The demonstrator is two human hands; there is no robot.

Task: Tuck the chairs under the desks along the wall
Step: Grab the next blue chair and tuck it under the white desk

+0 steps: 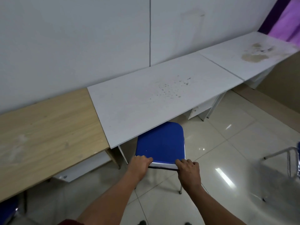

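Note:
A chair with a blue seat (160, 143) stands in front of the middle white desk (146, 96), its front part under the desk edge. My left hand (139, 164) grips the left end of the chair's backrest top. At the right end of that same edge my right hand (188, 171) is closed. A wooden desk (43, 130) stands to the left along the wall, and another white desk (250, 54), stained, to the right.
Part of a second blue chair (8, 211) shows at the bottom left under the wooden desk. A metal chair frame (290, 161) stands at the right edge on the tiled floor (227, 143). A purple curtain (285, 18) hangs at the top right.

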